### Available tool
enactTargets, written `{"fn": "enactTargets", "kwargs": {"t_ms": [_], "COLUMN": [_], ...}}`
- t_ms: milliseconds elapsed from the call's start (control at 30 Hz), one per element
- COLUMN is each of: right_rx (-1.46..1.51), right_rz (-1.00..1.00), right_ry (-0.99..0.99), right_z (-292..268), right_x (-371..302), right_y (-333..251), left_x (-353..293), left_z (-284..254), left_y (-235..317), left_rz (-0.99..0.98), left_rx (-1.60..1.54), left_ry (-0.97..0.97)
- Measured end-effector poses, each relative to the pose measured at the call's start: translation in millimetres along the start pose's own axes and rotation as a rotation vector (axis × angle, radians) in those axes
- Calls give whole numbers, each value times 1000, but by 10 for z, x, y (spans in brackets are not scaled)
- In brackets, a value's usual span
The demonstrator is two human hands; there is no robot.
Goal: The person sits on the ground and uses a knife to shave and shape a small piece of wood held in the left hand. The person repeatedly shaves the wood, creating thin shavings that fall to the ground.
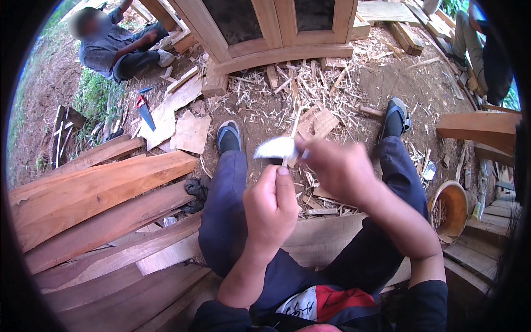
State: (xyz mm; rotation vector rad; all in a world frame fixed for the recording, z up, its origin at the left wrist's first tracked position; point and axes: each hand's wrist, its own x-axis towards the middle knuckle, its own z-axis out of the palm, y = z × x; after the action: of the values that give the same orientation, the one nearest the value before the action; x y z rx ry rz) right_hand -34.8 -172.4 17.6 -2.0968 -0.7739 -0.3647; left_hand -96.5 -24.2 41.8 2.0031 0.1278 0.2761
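My left hand (270,205) is closed around a thin wooden stick (296,120) that points up and away from me, its thumb near the top of the fist. In my right hand (345,170), slightly blurred, is a knife (275,148). The pale, curved blade lies across the stick just above my left thumb, pointing left. Its handle is mostly hidden by my right fingers. Both hands are over the ground between my spread legs.
Wood shavings (260,86) litter the ground below a large wooden frame (282,53). A handsaw (146,115) lies at left, near stacked planks (110,191). An orange bucket (449,207) tilts at right. One person (124,47) sits upper left; another (481,55) is at the right edge.
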Motion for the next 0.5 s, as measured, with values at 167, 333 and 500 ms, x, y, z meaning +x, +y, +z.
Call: {"fn": "enactTargets", "kwargs": {"t_ms": [167, 333, 500], "right_rx": [-10, -8, 51], "right_rz": [28, 44, 135], "right_ry": [-39, 83, 62], "right_z": [23, 40, 41], "right_x": [-46, 0, 18], "right_y": [-85, 133, 186], "left_x": [-12, -20, -11], "left_z": [11, 20, -3], "left_y": [-85, -112, -66], "left_rz": [11, 23, -28], "left_rx": [81, 107, 101], "left_ry": [-36, -49, -69]}}
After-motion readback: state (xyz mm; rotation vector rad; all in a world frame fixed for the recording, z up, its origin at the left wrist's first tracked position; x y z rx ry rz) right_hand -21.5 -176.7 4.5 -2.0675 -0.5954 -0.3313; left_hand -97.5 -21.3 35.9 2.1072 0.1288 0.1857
